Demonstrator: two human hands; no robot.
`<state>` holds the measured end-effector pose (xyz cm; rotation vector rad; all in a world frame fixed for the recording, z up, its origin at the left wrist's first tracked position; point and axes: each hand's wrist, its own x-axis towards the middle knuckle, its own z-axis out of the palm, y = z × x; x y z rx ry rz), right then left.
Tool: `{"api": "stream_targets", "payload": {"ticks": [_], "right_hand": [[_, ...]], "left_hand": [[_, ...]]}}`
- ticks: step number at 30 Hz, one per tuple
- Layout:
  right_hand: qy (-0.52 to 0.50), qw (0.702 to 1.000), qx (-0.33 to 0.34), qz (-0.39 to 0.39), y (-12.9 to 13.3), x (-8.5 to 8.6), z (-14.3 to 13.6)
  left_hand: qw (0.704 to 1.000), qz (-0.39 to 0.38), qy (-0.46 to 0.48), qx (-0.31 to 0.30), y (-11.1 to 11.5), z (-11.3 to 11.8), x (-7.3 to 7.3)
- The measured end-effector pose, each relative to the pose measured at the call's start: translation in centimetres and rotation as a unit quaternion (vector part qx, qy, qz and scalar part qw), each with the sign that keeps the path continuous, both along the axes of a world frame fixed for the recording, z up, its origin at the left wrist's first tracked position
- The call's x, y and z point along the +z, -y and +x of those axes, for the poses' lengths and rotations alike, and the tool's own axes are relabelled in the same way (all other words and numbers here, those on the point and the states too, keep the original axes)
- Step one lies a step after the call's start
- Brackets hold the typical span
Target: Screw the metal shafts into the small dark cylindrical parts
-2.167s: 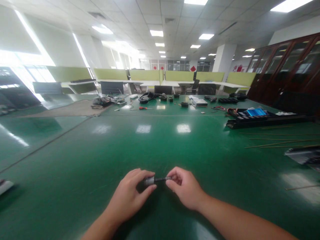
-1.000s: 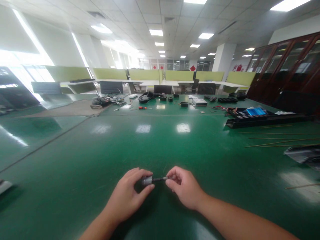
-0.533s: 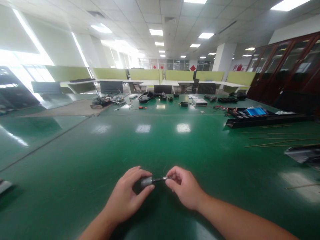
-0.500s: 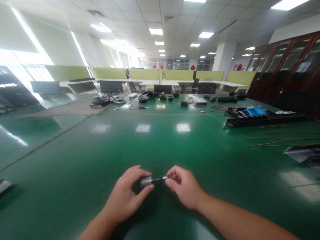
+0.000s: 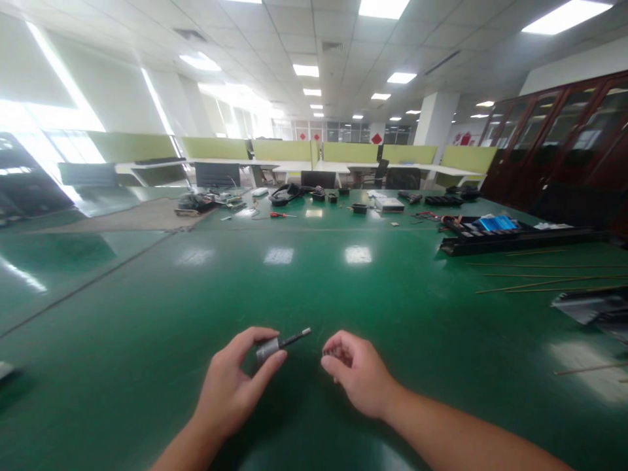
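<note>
Between the thumb and fingers of my left hand (image 5: 240, 379) is a silver metal cylinder (image 5: 267, 350). A thin dark shaft (image 5: 294, 337) with a bright tip sticks out of it, pointing up and to the right. My right hand (image 5: 360, 373) is a little to the right, its fingers curled and pinched around a small metallic piece (image 5: 331, 353), mostly hidden by the fingers. A gap of green table separates the shaft's tip from my right hand.
The green table (image 5: 314, 281) spreads all around. Toward its far side are an orange screwdriver (image 5: 279, 215), black headphones (image 5: 286, 193) and a white box (image 5: 389, 204). At the right are a black tray (image 5: 471, 244) and thin rods (image 5: 540, 282).
My left hand has moved left with the cylinder, and the shaft now tilts upward. The shaft's tip has come away from my right hand's fingers. The view has shifted slightly.
</note>
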<state>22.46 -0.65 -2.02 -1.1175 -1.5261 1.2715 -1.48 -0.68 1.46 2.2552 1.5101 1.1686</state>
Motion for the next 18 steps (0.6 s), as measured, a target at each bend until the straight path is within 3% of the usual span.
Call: {"api": "stream_targets", "payload": {"ticks": [18], "right_hand": [[0.005,1.000,0.005,-0.005,0.12,0.10,-0.14]], "left_hand": [[0.999,-0.023,0.008,0.024,0.34,0.44,0.88]]}}
